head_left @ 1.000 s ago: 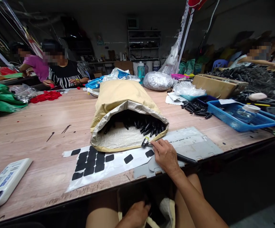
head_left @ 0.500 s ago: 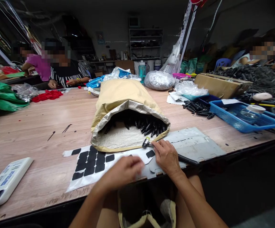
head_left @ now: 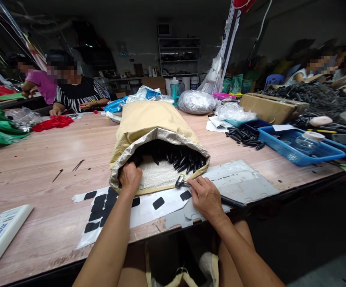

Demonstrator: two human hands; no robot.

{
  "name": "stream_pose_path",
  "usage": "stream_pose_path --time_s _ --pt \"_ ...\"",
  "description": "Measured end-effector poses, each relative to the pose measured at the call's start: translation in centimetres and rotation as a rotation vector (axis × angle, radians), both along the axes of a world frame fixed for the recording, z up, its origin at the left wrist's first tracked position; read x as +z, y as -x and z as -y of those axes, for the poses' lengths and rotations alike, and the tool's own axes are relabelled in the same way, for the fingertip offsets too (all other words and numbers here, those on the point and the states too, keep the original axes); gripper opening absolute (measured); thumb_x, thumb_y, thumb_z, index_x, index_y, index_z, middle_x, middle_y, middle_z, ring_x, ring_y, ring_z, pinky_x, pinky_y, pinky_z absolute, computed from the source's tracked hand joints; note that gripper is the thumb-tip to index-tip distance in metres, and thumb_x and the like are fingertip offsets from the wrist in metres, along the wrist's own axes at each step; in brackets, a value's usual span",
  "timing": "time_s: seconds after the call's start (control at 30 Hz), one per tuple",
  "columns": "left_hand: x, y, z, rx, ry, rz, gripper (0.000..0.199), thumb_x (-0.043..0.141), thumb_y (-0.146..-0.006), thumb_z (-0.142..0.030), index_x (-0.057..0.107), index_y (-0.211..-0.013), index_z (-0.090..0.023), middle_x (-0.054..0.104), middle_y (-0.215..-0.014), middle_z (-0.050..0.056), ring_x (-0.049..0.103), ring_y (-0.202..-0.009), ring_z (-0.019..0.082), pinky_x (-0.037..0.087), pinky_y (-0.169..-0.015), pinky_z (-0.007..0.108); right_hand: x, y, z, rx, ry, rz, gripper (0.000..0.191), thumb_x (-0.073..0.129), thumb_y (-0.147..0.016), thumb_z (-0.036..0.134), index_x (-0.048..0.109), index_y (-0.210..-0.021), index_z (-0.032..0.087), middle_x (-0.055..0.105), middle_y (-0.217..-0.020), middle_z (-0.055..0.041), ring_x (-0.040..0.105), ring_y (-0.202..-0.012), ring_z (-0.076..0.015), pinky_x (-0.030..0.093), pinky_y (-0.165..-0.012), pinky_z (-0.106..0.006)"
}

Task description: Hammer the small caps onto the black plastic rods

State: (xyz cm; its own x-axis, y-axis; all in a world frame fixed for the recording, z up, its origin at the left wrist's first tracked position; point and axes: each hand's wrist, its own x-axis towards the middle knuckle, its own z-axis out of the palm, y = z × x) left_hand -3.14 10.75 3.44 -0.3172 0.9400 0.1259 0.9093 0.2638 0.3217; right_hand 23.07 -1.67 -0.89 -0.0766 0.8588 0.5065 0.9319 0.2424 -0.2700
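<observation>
A wide, smooth wood-grain table (head_left: 80,147) fills the view, and at its centre lies a bulky tan woven sack (head_left: 153,113), its mouth facing the near side. The rim is folded back into a crinkled, whitish cuff, gaping in a low arch. Inside, on the right, slim, glossy black pieces (head_left: 187,160) lie heaped; the sack's pale floor looks rough and woven. The left hand (head_left: 131,176) reaches into the left part of the mouth, fingers bent into shadow; whether they pinch anything cannot be told. The right hand (head_left: 205,195) is curled around a small hammer (head_left: 179,181), its stubby metal head with a yellowish face just beside the near right rim, its round black handle running right. Under that hand is a flat, scuffed grey board (head_left: 244,179). Left of it, a thin white sheet (head_left: 144,215) carries matte black squares with rounded corners, partly covered by the left forearm. Far right stands a shallow, rectangular blue plastic tray (head_left: 280,149); near left, a boxy white plastic device (head_left: 9,229).
</observation>
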Motion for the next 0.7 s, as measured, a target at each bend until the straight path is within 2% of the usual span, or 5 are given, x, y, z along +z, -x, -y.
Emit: stream_pose_path --time_s 0.07,0.17,0.3,0.43,0.7 --pt "0.2 -0.1 1.6 -0.113 -0.07 0.012 0.03 0.056 -0.089 -0.026 0.071 -0.113 -0.014 0.069 -0.115 0.018 0.064 -0.109 0.035 0.05 -0.088 0.043 0.0 0.0 0.0 -0.005 -0.005 0.0 0.025 0.056 -0.092 0.019 0.069 -0.113 0.027 0.062 -0.091 -0.0036 0.05 -0.089 -0.0212 0.036 -0.078 -0.032" --pt "0.5 -0.8 5.1 -0.438 -0.153 0.176 0.025 0.061 -0.085 -0.027 0.072 -0.107 -0.019 0.068 -0.103 0.009 0.063 -0.101 0.027 0.05 -0.087 0.038 -0.1 0.0 0.0 -0.007 -0.014 -0.005 0.026 0.056 -0.093 0.019 0.069 -0.113 0.027 0.063 -0.092 -0.0036 0.05 -0.089 -0.021 0.036 -0.079 -0.032" --pt "-0.1 -2.2 9.7 -0.749 -0.025 0.401 0.02 0.065 -0.081 -0.024 0.072 -0.099 -0.023 0.066 -0.092 0.004 0.062 -0.091 0.023 0.048 -0.081 0.034 -0.2 0.0 0.0 -0.005 -0.027 -0.002 0.027 0.056 -0.093 0.018 0.069 -0.115 0.027 0.063 -0.092 -0.004 0.051 -0.09 -0.0208 0.037 -0.079 -0.032" --pt "-1.7 -2.8 11.5 -0.735 -0.021 0.462 0.021 0.065 -0.08 -0.021 0.071 -0.099 -0.022 0.065 -0.092 0.004 0.06 -0.092 0.022 0.046 -0.083 0.035 -0.3 0.0 0.0 -0.01 -0.027 0.003 0.027 0.056 -0.093 0.018 0.069 -0.115 0.027 0.063 -0.093 -0.004 0.051 -0.09 -0.021 0.037 -0.08 -0.032" --pt "-3.3 -3.0 11.1 -0.698 -0.085 0.499 0.019 0.068 -0.082 -0.026 0.07 -0.101 -0.022 0.065 -0.094 0.004 0.059 -0.091 0.022 0.045 -0.082 0.035 -0.3 0.0 0.0 -0.006 -0.037 0.015 0.028 0.056 -0.094 0.018 0.069 -0.116 0.026 0.064 -0.093 -0.0042 0.053 -0.09 -0.0207 0.039 -0.08 -0.031"
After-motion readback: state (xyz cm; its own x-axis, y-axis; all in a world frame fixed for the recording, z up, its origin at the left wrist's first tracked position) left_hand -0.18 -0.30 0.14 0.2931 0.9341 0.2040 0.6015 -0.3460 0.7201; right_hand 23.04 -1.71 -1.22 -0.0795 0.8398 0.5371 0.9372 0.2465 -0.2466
